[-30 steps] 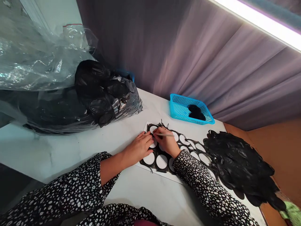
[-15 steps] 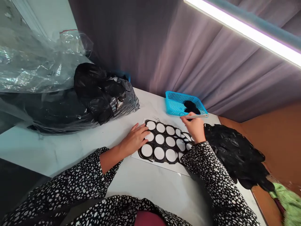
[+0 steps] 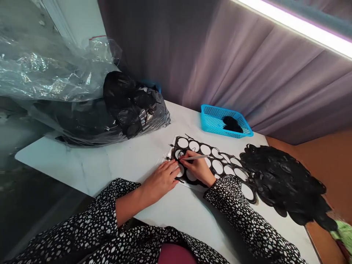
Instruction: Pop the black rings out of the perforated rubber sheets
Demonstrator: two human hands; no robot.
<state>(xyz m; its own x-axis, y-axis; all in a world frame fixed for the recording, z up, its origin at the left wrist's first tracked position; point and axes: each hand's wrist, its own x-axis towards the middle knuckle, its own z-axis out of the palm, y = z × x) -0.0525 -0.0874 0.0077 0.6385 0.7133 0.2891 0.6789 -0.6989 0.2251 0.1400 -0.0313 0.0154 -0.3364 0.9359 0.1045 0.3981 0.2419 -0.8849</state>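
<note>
A sheet with rows of white circles edged in black (image 3: 217,167) lies on the white table. My right hand (image 3: 198,168) is closed around a thin pale stick-like tool (image 3: 199,157), its tip over the left part of the sheet, at a circle with thin black loops. My left hand (image 3: 162,179) lies flat on the sheet's left edge, fingers stretched out, with nothing held. The right hand and sleeve cover part of the lower circles. Thin black strands stick out at the sheet's upper left corner.
Behind the sheet stands a blue basket (image 3: 211,126) with black round pieces (image 3: 232,124). A black heap (image 3: 286,179) lies at the right. Clear plastic bags with black items (image 3: 132,106) fill the left back of the table (image 3: 96,170). A curtain hangs behind.
My right hand has moved from beside the basket down and left to the sheet's left part, still with the tool. My left hand has shifted slightly lower at the sheet's edge.
</note>
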